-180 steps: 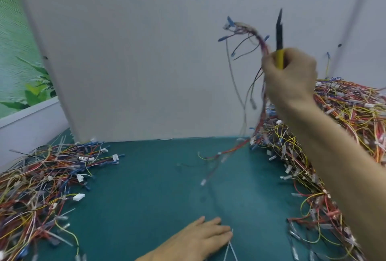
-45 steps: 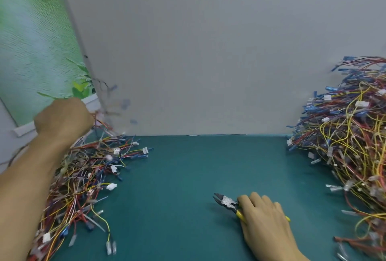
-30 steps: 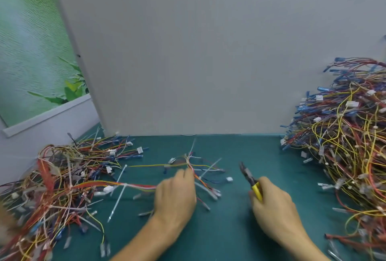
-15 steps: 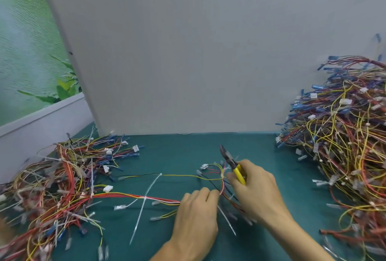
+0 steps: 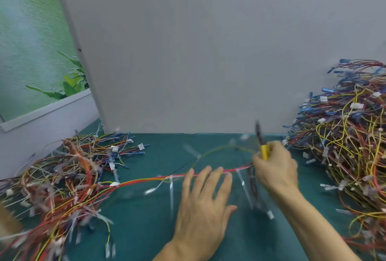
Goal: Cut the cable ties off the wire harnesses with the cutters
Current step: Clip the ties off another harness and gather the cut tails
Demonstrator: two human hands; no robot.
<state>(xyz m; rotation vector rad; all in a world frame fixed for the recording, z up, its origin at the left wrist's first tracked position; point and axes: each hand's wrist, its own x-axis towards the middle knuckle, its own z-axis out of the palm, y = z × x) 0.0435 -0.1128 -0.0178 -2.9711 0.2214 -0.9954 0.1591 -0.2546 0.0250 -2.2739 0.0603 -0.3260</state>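
We note a teal table [image 5: 146, 229] backed by a plain grey board [image 5: 198, 52] standing upright along its far edge. Beyond the board's left side we see a green leaf-patterned wall [image 5: 31, 41] above a white ledge [image 5: 46, 110].

A loose heap of wire harnesses [image 5: 62, 181] covers the table's left edge; a taller heap [image 5: 351, 146] rises along the right edge. Between them one harness [image 5: 146, 180], chiefly red and yellow wires, lies stretched across the middle of the table, running out of the left heap toward the right hand. White cable ties [image 5: 171, 191] stick out from it, blurred.

Our left hand [image 5: 202, 208] lies palm down, fingers spread and flat, pressing on the table with the fingertips over the red run of the harness; it grips nothing.

Our right hand [image 5: 275, 169] is raised just beyond it, closed in a fist round the yellow handles of the cutters [image 5: 261, 141], whose dark nose points up and away. The nose is blurred; we cannot tell how its blades stand
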